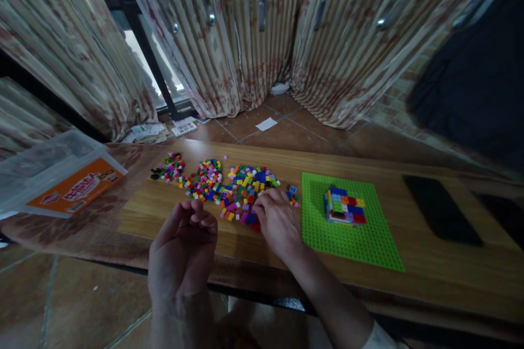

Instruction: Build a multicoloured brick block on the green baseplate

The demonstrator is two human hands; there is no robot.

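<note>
One long wooden tabletop (434,270) here, and along it, by size: one clear plastic tub (24,166), one green baseplate (344,245), one dark flat slab (442,210), two bare hands, one brick model (344,208), and a spread of loose bricks (208,174) far too many to count!

The model is a compact block, standing on the baseplate, right of the right hand: blue, red, yellow, white, orange and lime on top, paler layers down the side. The loose bricks, in every bright colour, spread in bunched heaps left of the baseplate.

Now the harder calls. The tub runs off the left edge. The left hand (183,248) is palm up near the front edge, fingers loosely curled; the shadowed palm hides whether anything sits in it. The right hand (276,218) is down at the heap's near-right side, fingers bent, covering some bricks; whether they pinch one, I can't tell. Smallest pieces just blur together.
</note>
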